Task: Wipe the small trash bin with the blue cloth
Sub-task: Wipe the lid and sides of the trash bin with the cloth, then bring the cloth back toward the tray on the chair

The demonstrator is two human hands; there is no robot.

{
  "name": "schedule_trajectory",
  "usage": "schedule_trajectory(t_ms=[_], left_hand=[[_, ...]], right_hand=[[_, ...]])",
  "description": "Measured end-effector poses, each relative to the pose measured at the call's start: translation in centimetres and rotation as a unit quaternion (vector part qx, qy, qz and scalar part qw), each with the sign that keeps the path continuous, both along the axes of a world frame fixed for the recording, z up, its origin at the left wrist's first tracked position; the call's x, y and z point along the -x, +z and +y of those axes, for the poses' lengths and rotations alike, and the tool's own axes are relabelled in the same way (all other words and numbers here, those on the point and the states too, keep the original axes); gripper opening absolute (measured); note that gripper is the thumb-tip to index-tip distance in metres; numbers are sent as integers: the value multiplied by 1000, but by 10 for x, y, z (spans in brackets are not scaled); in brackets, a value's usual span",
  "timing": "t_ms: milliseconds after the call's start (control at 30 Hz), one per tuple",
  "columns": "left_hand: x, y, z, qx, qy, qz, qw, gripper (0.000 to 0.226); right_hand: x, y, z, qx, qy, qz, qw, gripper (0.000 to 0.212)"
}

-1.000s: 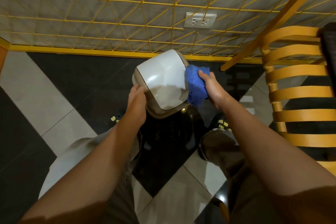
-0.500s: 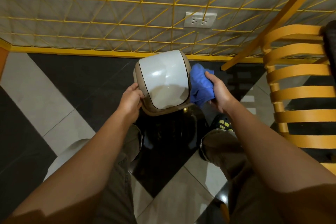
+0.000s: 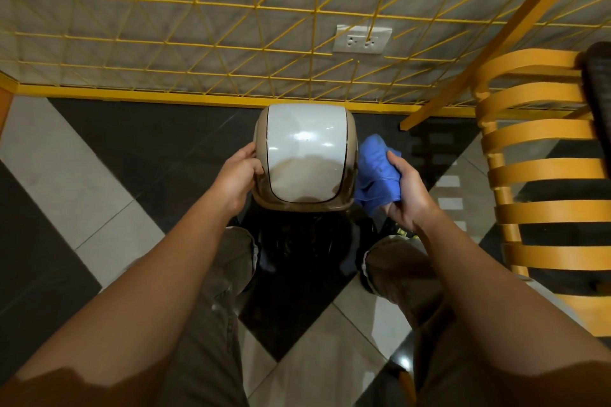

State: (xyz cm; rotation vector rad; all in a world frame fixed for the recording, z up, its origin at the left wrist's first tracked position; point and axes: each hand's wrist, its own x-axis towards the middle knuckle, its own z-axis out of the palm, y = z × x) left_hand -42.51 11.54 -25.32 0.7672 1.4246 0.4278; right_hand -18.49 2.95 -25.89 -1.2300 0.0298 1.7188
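One bin (image 3: 305, 155), my left hand (image 3: 239, 172) gripping its left rim, one cloth (image 3: 375, 172) bunched in my right hand (image 3: 408, 192) just beside its right side, chair (image 3: 542, 175) near right, floor (image 3: 99, 175) open left.

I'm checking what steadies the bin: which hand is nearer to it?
Left. The left hand grips the trash bin at its left rim; the right hand holds the blue cloth beside its right side, cloth between.
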Motion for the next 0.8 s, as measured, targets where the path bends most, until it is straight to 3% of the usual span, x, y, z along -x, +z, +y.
schedule_trajectory(t_ms=[167,333,533,800], left_hand=[[1,-1,-1,-4,-3,12,1000,65],[-6,10,-3,-26,42,77,996,65],[-34,36,-28,-73,109,73,989,41],[-145,85,-50,-108,-24,27,993,26]], right_hand=[[2,-1,2,11,-16,-8,1000,39],[-3,0,-6,9,-114,37,993,40],[-33,28,-17,22,-149,-31,988,33],[-79,96,-29,-37,-114,-104,987,25]])
